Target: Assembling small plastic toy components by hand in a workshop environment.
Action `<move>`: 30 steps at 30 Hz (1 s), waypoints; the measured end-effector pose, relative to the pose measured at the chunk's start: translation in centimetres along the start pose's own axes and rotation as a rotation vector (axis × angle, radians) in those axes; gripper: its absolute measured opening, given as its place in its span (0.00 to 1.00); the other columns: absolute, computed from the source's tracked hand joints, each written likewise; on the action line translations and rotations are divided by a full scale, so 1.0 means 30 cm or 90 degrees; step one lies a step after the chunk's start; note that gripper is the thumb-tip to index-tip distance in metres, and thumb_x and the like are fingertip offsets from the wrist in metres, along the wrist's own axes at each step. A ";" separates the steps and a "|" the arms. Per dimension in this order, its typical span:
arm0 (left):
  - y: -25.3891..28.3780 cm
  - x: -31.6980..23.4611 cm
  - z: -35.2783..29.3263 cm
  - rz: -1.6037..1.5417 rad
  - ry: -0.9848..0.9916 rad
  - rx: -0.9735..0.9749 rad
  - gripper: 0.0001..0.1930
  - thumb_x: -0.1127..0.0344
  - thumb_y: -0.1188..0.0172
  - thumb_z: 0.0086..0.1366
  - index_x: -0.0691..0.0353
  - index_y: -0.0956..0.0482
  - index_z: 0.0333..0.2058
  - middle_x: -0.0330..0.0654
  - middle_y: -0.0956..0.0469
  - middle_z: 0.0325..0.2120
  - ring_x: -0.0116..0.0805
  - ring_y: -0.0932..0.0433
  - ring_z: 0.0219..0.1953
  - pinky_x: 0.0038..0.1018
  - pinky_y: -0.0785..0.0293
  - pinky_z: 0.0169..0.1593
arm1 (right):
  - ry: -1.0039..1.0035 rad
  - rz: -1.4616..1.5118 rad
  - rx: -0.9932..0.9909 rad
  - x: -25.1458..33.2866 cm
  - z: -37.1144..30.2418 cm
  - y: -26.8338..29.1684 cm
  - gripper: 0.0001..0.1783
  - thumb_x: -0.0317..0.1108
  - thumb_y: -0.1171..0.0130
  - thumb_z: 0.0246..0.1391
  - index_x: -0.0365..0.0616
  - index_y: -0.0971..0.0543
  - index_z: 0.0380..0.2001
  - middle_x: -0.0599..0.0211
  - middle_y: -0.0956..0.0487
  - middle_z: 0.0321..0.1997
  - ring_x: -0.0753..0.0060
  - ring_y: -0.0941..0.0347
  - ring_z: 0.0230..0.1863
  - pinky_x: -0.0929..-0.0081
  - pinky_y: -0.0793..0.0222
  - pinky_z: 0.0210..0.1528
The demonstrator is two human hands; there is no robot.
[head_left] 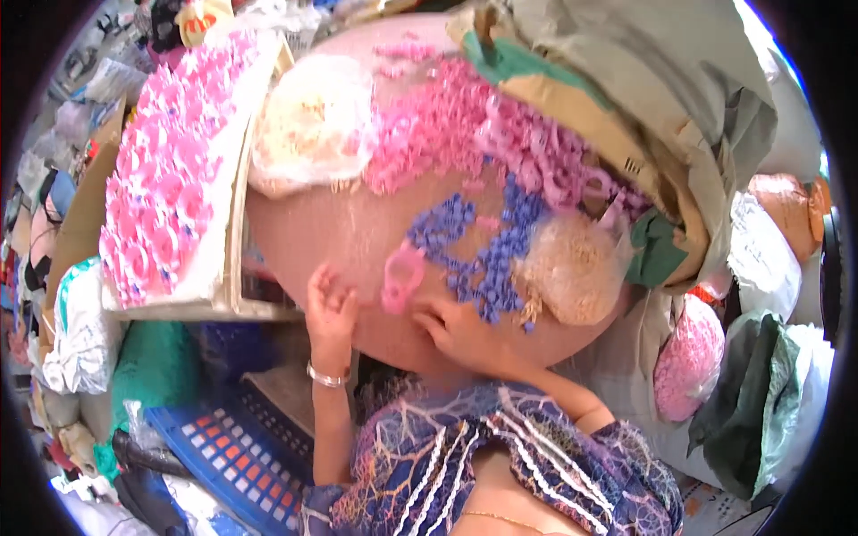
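Observation:
A pink plastic piece with a ring-shaped end lies on the pinkish round tabletop in front of me. Left of it, my left hand is raised near the table edge, fingers loosely bent and apart, with nothing visible in them. My right hand rests low over the table, its fingertips just right of the pink piece's lower end; its fingers look apart, and nothing shows between them. Small blue pieces are scattered just beyond my right hand. Past them spreads a heap of small pink pieces.
Pink finished-looking pieces fill a white tray at the left. Clear bags of beige bits stand on the table, one far left, one right. A large sack leans over the far right. A blue basket sits lower left.

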State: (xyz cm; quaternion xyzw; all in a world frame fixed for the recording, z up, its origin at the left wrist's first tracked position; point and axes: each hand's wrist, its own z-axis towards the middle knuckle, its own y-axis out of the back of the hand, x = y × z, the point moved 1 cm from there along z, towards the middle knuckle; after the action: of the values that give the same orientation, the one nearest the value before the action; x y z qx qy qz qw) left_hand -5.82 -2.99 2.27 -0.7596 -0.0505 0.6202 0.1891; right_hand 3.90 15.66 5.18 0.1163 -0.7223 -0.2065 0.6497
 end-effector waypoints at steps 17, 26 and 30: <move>-0.146 0.056 -0.050 0.802 -0.432 -0.063 0.39 0.67 0.27 0.48 0.62 0.32 0.60 0.45 0.25 0.55 0.47 0.34 0.61 0.42 0.43 0.64 | 0.184 -0.338 -0.183 -0.086 0.157 0.229 0.14 0.28 0.35 0.50 0.43 0.17 0.42 0.58 0.16 0.40 0.54 0.23 0.43 0.62 0.29 0.48; -0.155 0.078 -0.083 0.801 -0.383 -0.076 0.40 0.61 0.26 0.47 0.59 0.32 0.60 0.45 0.23 0.43 0.45 0.28 0.48 0.44 0.43 0.58 | 0.161 -0.359 -0.144 -0.144 0.170 0.226 0.13 0.30 0.34 0.48 0.47 0.16 0.40 0.63 0.16 0.41 0.56 0.23 0.39 0.61 0.32 0.42; -0.158 0.100 -0.064 0.817 -0.402 -0.109 0.39 0.59 0.25 0.46 0.59 0.30 0.58 0.40 0.20 0.40 0.42 0.27 0.48 0.43 0.42 0.58 | 0.065 -0.138 -0.158 -0.061 0.149 0.221 0.13 0.23 0.36 0.50 0.47 0.15 0.39 0.65 0.17 0.40 0.67 0.22 0.33 0.72 0.29 0.37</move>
State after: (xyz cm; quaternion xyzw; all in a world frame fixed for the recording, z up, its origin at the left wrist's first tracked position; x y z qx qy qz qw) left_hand -2.54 1.90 1.48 -0.4363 0.3050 0.7928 -0.2968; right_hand 0.39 22.99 6.20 0.1224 -0.6403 -0.3569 0.6691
